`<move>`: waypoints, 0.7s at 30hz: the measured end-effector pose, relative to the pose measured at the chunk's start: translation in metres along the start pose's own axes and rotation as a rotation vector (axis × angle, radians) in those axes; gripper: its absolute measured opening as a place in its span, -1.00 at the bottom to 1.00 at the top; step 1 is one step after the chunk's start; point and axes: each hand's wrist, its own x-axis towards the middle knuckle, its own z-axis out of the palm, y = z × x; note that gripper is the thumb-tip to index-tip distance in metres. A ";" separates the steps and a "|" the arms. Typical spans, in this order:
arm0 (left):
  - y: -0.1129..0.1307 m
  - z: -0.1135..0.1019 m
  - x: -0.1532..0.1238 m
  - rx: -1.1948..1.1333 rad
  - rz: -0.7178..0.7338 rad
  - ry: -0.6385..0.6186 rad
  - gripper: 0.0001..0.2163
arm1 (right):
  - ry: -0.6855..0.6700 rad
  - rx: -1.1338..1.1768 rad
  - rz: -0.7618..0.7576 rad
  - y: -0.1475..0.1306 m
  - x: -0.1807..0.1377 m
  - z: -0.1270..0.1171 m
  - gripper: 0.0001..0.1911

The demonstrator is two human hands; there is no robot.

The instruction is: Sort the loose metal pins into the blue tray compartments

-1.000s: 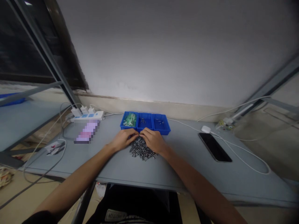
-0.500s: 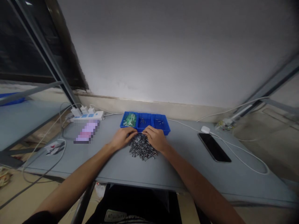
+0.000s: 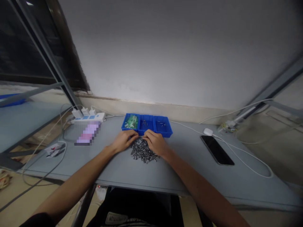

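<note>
A pile of small shiny metal rods [image 3: 143, 153], perhaps screws or pins, lies on the grey table. At its upper left edge, my left hand [image 3: 124, 139] is closed, with thumb and finger pressed together. My right hand [image 3: 155, 142] reaches over the pile's right side, its fingers curled in a pinch. The fingertips of both hands nearly meet above the pile's far edge; whatever is between them is too small to make out. Just beyond stand blue bins joined in a row: the left bin [image 3: 124, 125] holds a green bag, while the middle bin [image 3: 146, 117] and right bin [image 3: 167, 130] hold a few metal pieces.
A dark phone [image 3: 217, 149] and a white charger [image 3: 208, 131] with a looping cable lie to the right. On the left are a power strip [image 3: 100, 117] with plugs, a pixelated lit screen [image 3: 88, 134] and crumpled paper [image 3: 55, 149]. A wall stands behind the table.
My right hand has shifted slightly left and toward me, bringing its fingertips closer to my left hand. My left hand has dipped a little. The bins and pile look the same.
</note>
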 end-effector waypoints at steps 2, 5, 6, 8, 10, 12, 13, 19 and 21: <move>0.001 0.000 -0.001 -0.005 0.011 -0.019 -0.75 | -0.006 0.025 0.006 -0.001 0.000 0.000 -0.85; 0.003 0.000 -0.002 -0.001 0.027 -0.049 -0.73 | -0.004 0.035 0.019 -0.002 0.000 0.001 -0.82; 0.004 0.000 -0.002 0.002 0.033 -0.057 -0.73 | -0.001 0.032 0.026 -0.003 0.000 0.001 -0.81; 0.006 0.000 -0.002 0.005 0.043 -0.063 -0.72 | 0.004 0.021 0.040 -0.003 0.000 0.002 -0.78; 0.008 0.000 -0.002 0.004 0.056 -0.061 -0.73 | 0.003 0.002 0.046 -0.004 0.000 0.003 -0.75; 0.010 0.000 -0.002 0.004 0.070 -0.059 -0.73 | -0.003 -0.028 0.042 -0.004 0.000 0.004 -0.71; 0.011 0.000 -0.002 0.006 0.077 -0.059 -0.73 | -0.007 -0.046 0.039 -0.004 0.000 0.005 -0.70; 0.013 -0.001 -0.002 0.013 0.087 -0.048 -0.74 | -0.025 -0.114 0.026 -0.005 0.000 0.004 -0.62; 0.013 -0.001 -0.002 0.016 0.073 -0.032 -0.75 | -0.010 -0.119 0.008 -0.005 0.001 0.003 -0.64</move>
